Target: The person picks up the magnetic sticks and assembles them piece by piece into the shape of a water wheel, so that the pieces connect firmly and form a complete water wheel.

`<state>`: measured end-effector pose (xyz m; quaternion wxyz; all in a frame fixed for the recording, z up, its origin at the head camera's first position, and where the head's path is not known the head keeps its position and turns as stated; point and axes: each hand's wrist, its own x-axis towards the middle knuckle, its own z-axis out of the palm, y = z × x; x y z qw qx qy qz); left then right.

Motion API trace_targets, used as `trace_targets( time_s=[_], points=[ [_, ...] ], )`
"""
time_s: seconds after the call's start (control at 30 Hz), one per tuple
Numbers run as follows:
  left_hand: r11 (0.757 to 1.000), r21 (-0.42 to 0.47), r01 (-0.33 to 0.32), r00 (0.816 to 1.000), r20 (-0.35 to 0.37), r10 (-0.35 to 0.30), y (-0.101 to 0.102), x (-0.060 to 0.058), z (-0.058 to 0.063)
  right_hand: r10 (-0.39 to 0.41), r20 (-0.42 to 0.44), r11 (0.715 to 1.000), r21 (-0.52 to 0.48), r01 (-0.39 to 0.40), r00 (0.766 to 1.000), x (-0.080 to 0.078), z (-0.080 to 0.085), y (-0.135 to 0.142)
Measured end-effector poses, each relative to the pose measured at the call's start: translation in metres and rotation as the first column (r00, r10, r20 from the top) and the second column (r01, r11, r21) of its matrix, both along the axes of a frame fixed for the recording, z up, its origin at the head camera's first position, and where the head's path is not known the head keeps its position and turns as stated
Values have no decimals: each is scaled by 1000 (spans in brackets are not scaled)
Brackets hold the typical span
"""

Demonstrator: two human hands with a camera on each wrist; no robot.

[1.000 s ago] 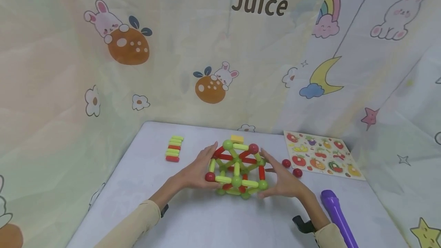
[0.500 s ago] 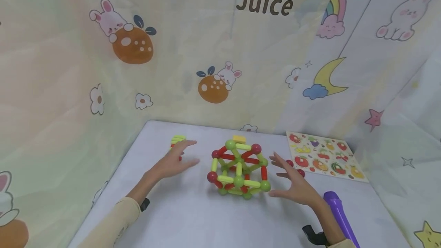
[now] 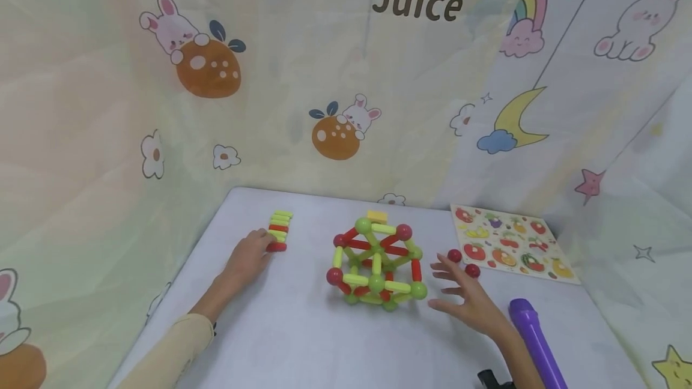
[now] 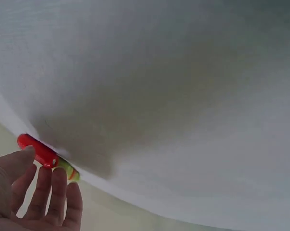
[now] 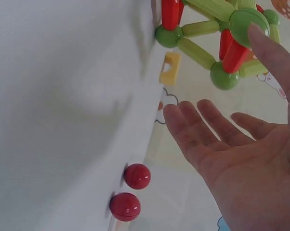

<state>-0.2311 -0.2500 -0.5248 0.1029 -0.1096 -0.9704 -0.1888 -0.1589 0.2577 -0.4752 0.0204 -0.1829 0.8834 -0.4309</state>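
My left hand (image 3: 248, 260) reaches to the near end of a row of short rods on the table's left. Its thumb overlaps the nearest red rod (image 4: 38, 150) in the left wrist view, with the fingertips right by that rod's end and loosely extended. A lattice of red and yellow-green rods joined by red and green balls, a magnetic construction model (image 3: 376, 266), stands on the table between the hands. My right hand (image 3: 470, 302) hovers just right of it, fingers spread and holding nothing. The thumb overlaps a green ball (image 5: 245, 30) in the right wrist view.
Two loose red balls (image 3: 463, 263) lie beyond the right hand, beside a fruit picture board (image 3: 510, 244). A purple toy microphone (image 3: 535, 341) lies at the right. Behind the model sits a yellow block (image 3: 376, 217). A printed cloth backdrop (image 3: 270, 137) rises behind the table.
Both hands have let go of the model, which stays standing on the table. The left hand has moved left to the row of rods; the right hand has drawn a little to the right.
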Motion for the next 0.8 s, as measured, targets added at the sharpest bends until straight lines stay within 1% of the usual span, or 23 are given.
trace_targets(
  time_s=[0.13,0.2,0.27,0.37,0.43,0.47,0.5,0.53,0.57,0.6,0.63,0.67,0.73,0.77,0.8],
  points=[
    [997,-82,-4,1000,-30,1,11,0,-2,-7,17,1000,-23,8,1000,2,-3,2],
    [996,-86,-6,1000,-28,4,16,2,-1,-11,21,999,-31,11,1000,3,-4,3],
    [998,-69,-8,1000,-9,7,21,5,0,-14,21,999,-31,15,1000,4,-4,3],
    [1000,13,-18,999,48,18,28,11,5,-22,17,999,-23,22,1000,6,-7,5],
    [994,109,-25,996,82,16,34,16,12,-27,17,1000,-10,27,999,7,-9,6],
    [985,171,-27,995,95,11,39,19,18,-30,18,1000,-3,30,999,7,-10,7],
    [969,244,-25,995,102,0,45,22,25,-35,18,999,3,35,999,7,-11,8],
    [946,325,-14,994,105,-22,52,26,34,-37,19,999,8,36,999,8,-12,10],
    [913,408,8,993,107,-56,61,30,44,-41,19,999,8,41,999,8,-13,11],
    [874,485,28,990,108,-92,71,35,55,-41,17,999,10,40,999,8,-13,12],
    [829,557,51,985,109,-134,81,39,65,-43,15,999,6,43,999,8,-14,13],
    [782,618,82,977,105,-185,92,43,74,-39,10,999,6,39,999,8,-14,14],
    [694,710,123,953,110,-282,112,51,87,-29,3,1000,-6,29,1000,7,-14,14],
    [658,740,139,937,116,-328,122,54,91,-27,1,1000,-13,27,1000,7,-14,14],
    [633,760,147,923,123,-363,130,56,93,-21,-3,1000,-15,21,1000,6,-13,13]
  ],
)
